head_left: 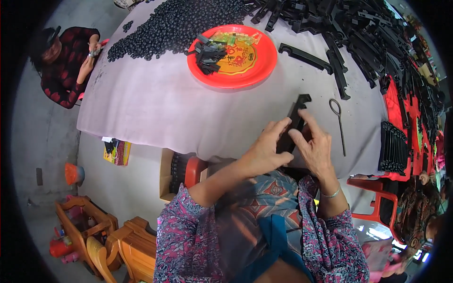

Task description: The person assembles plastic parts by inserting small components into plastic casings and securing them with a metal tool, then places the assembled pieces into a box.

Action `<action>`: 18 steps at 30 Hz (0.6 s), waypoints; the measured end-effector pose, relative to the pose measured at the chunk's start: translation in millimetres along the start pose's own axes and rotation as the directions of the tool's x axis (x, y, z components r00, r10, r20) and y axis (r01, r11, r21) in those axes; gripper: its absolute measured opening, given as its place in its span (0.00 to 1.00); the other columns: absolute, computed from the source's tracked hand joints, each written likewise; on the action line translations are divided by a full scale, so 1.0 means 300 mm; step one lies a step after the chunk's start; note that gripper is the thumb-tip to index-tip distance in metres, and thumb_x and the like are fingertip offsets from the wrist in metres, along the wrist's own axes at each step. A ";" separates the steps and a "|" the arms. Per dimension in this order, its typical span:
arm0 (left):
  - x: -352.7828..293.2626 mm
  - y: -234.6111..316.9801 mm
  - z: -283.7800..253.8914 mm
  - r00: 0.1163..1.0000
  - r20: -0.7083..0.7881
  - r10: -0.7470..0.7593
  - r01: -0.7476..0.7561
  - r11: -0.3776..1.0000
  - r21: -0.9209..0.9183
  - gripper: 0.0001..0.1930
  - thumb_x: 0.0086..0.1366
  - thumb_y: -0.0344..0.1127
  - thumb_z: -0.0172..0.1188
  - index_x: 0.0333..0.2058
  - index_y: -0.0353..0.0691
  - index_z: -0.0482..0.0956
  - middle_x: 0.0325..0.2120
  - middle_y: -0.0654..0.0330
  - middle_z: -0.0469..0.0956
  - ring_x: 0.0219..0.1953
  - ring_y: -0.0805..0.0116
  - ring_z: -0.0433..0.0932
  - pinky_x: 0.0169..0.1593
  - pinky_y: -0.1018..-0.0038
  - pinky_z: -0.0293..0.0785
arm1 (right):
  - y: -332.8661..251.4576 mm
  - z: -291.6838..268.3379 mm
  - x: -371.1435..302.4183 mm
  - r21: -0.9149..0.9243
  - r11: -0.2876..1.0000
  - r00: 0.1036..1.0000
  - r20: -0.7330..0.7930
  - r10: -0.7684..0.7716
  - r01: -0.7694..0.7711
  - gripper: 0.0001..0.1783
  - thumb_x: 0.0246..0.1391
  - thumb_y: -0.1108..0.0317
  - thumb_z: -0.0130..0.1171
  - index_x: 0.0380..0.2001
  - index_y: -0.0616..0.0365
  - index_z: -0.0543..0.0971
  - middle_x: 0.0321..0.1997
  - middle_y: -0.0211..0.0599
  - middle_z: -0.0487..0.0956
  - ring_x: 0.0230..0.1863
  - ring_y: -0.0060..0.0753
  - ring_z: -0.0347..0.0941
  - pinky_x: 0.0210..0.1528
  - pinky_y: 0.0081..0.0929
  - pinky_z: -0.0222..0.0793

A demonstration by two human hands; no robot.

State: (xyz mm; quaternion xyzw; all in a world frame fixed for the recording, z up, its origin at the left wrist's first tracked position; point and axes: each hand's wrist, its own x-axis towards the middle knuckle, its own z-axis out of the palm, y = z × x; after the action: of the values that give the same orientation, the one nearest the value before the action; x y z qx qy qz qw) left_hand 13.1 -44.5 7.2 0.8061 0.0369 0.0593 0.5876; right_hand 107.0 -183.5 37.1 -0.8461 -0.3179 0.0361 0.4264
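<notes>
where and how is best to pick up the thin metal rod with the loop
Probably pinch the metal rod by its loop, at the far end, from above with the nearer right hand: the loop is wider than the shaft and lies uncovered on the tablecloth.

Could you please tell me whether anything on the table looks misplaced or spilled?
Slightly: a small cluster of black pieces lies apart from the large heap, near the left edge of the table, so it looks strayed.
</notes>
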 end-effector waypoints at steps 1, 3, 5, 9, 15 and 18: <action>0.013 -0.001 -0.018 0.993 0.108 -0.050 0.084 0.936 -0.341 0.40 0.53 0.27 0.63 0.63 0.34 0.53 0.54 0.52 0.61 0.48 0.64 0.68 0.41 0.72 0.73 | 0.006 -0.018 0.003 -0.076 0.977 0.980 0.010 -0.200 0.201 0.28 0.43 0.64 0.68 0.49 0.62 0.74 0.21 0.39 0.73 0.20 0.32 0.69 0.24 0.29 0.65; 0.026 -0.004 -0.071 0.972 0.227 -0.059 0.191 0.758 -0.624 0.38 0.54 0.26 0.60 0.63 0.36 0.54 0.56 0.55 0.62 0.49 0.67 0.69 0.38 0.75 0.75 | -0.020 -0.070 0.012 -0.164 0.948 0.962 0.026 -0.271 0.271 0.25 0.38 0.62 0.71 0.42 0.57 0.79 0.27 0.37 0.73 0.28 0.38 0.68 0.30 0.33 0.65; 0.029 -0.015 -0.143 0.889 0.437 -0.135 0.392 0.717 -0.576 0.34 0.56 0.23 0.55 0.62 0.36 0.58 0.56 0.57 0.65 0.49 0.71 0.71 0.36 0.79 0.76 | -0.048 -0.112 0.018 -0.434 0.799 0.910 0.193 -0.368 0.416 0.26 0.34 0.60 0.72 0.41 0.53 0.79 0.32 0.35 0.71 0.36 0.39 0.66 0.37 0.34 0.61; 0.051 -0.051 -0.198 0.828 0.538 -0.159 0.472 0.714 -0.516 0.30 0.56 0.23 0.54 0.60 0.36 0.63 0.47 0.58 0.73 0.41 0.73 0.75 0.36 0.77 0.75 | 0.002 -0.075 0.023 -0.371 0.792 0.868 0.313 -0.385 0.485 0.20 0.35 0.61 0.70 0.36 0.53 0.80 0.35 0.33 0.69 0.39 0.39 0.64 0.39 0.34 0.59; 0.041 -0.058 -0.238 0.925 0.223 -0.309 0.363 0.893 -0.268 0.22 0.58 0.28 0.60 0.53 0.35 0.72 0.38 0.62 0.76 0.36 0.76 0.75 0.36 0.79 0.74 | 0.076 -0.015 0.042 -0.066 0.895 0.868 0.285 -0.408 0.442 0.16 0.39 0.65 0.68 0.33 0.59 0.77 0.35 0.39 0.72 0.37 0.44 0.68 0.39 0.39 0.66; 0.048 -0.077 -0.305 0.956 -0.113 -0.269 0.224 0.924 -0.309 0.16 0.59 0.27 0.62 0.46 0.33 0.76 0.34 0.64 0.78 0.34 0.78 0.75 0.39 0.79 0.73 | 0.086 -0.018 0.062 -0.015 0.922 0.881 0.302 -0.365 0.387 0.16 0.40 0.66 0.67 0.32 0.60 0.76 0.32 0.42 0.71 0.35 0.46 0.68 0.38 0.39 0.67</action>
State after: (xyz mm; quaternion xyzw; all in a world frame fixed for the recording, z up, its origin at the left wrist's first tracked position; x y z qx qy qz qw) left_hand 14.8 50.7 13.5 0.6922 0.1740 0.0513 0.6986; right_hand 136.8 -187.9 25.2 -0.7686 -0.5370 0.0658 0.3414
